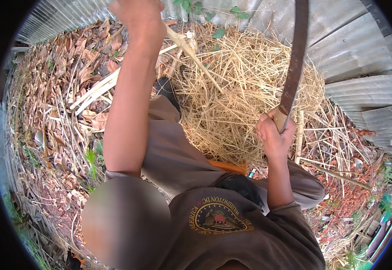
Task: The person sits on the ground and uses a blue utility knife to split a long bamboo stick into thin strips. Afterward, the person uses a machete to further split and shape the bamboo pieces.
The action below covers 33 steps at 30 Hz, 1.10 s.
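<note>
My right hand (274, 132) is wrapped round the pale handle of a machete (293, 63). Its long dark blade, slightly curved, points up past the top edge of the view. My left arm stretches far forward, and my left hand (138, 15) is closed at the upper edge, partly cut off. A pale split bamboo strip (184, 46) comes out beside that hand and slants down over the straw-like shavings; the grip itself is hidden behind the hand. A heap of these thin yellow shavings (236, 85) lies between my legs.
Grey corrugated metal sheets (353, 49) close off the back and right. Dry brown leaves (83, 58) cover the ground at left, with loose pale strips (98, 92) among them. An orange object (227, 167) shows under my leg. My shoe (166, 92) rests against the heap.
</note>
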Each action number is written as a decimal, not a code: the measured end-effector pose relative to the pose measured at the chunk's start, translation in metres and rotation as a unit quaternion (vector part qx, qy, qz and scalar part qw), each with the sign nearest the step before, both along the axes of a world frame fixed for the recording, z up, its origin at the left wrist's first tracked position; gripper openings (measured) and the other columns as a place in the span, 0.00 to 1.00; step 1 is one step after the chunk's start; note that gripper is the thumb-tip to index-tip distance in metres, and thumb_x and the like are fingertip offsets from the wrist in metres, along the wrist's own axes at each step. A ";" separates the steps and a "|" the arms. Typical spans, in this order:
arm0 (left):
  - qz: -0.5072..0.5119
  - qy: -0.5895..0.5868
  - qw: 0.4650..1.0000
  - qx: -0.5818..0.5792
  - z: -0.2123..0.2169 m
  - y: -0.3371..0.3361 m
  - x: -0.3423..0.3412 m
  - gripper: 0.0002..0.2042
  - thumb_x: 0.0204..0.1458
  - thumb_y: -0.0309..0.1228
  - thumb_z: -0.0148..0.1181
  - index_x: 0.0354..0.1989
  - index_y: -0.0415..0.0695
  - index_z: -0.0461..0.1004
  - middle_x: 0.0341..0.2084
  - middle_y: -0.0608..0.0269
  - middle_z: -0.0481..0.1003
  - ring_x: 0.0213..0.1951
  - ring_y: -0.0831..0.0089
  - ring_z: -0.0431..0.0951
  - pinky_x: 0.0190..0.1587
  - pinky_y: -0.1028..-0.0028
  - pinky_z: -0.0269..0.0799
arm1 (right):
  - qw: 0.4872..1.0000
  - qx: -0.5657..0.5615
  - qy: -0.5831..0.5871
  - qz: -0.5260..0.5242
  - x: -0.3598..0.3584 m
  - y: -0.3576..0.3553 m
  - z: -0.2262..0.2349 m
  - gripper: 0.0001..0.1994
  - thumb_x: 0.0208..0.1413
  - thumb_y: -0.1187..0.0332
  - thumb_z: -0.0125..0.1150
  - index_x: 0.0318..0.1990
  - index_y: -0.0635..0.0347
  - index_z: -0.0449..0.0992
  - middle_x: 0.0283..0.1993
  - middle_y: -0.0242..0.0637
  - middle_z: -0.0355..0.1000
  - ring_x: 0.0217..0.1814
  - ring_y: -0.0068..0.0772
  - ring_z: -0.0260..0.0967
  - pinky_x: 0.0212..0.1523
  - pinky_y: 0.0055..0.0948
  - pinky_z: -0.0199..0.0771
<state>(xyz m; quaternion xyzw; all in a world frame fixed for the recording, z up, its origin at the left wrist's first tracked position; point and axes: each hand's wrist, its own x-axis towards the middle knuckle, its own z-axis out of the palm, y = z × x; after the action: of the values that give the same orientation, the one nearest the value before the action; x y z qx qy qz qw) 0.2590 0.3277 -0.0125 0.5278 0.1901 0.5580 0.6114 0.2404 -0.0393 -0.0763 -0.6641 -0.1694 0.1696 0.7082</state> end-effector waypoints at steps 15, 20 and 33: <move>0.304 0.271 0.887 0.218 -0.009 -0.033 0.035 0.20 0.61 0.31 0.46 0.58 0.34 0.57 0.23 0.52 0.66 0.25 0.64 0.69 0.28 0.64 0.65 | 0.988 0.024 -0.145 -0.042 0.022 0.023 0.015 0.06 0.53 0.83 0.48 0.27 0.63 0.62 0.13 0.28 0.52 0.12 0.18 0.49 0.13 0.22 0.51; -0.104 -0.072 0.985 -0.122 0.044 -0.068 -0.010 0.29 0.58 0.63 0.41 0.18 0.50 0.60 0.10 0.71 0.53 0.13 0.75 0.55 0.17 0.73 0.51 | 0.993 0.107 -0.049 -0.020 0.026 0.022 0.032 0.07 0.53 0.82 0.53 0.26 0.62 0.65 0.15 0.28 0.59 0.15 0.14 0.53 0.15 0.19 0.52; 0.113 0.098 0.975 -0.167 0.027 -0.067 0.015 0.35 0.58 0.66 0.37 0.18 0.44 0.66 0.12 0.65 0.59 0.16 0.71 0.59 0.22 0.69 0.56 | 0.962 -0.272 -0.012 0.018 -0.015 -0.020 -0.213 0.06 0.49 0.72 0.53 0.27 0.66 0.73 0.17 0.30 0.61 0.19 0.24 0.60 0.22 0.30 0.63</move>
<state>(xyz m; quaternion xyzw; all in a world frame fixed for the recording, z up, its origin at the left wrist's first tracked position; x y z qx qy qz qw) 0.2735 0.2608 0.0148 0.4454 0.3979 0.5292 0.6027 0.2256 -0.0594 -0.2894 -0.8303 -0.1369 0.2141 0.4961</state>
